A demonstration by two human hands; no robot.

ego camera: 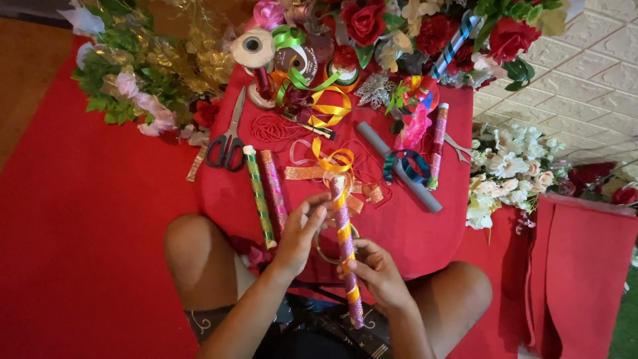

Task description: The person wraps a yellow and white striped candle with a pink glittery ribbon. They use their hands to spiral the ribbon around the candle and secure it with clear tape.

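A pink glitter stick wound with orange ribbon stands nearly upright over my lap. My right hand grips its lower part. My left hand pinches near its upper part, where the orange ribbon runs off in loops onto the red cloth. A thin ring lies under the stick between my hands. A green glitter stick and a pink glitter stick lie just left of my left hand.
Black-handled scissors lie at the cloth's left edge. Ribbon spools and green ribbon sit at the back. A grey tube, another glitter stick, red roses, white flowers and green foliage surround the cloth.
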